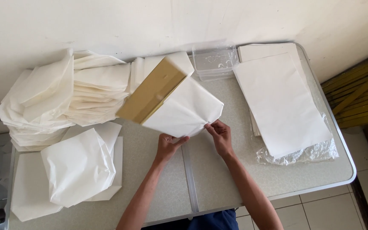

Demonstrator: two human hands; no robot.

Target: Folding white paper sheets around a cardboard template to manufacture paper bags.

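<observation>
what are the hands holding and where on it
Both the left hand and right hand pinch the near edge of a white paper sheet wrapped over a tan block.

Stack of flat white paper sheets point(277, 102) at right on crinkled clear plastic wrap point(316, 152). Clear plastic container point(214, 61) by wall. Piles of folded white paper bags point(60, 100) at left, puffed bag point(79, 168) in front. Speckled folding table point(218, 179), tiled floor point(333, 211).

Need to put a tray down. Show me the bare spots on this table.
Bare tabletop lies along the near edge between the folded bags and the flat paper stack, around the left hand and right hand. The far edge is crowded: bag piles and plastic containers.
</observation>
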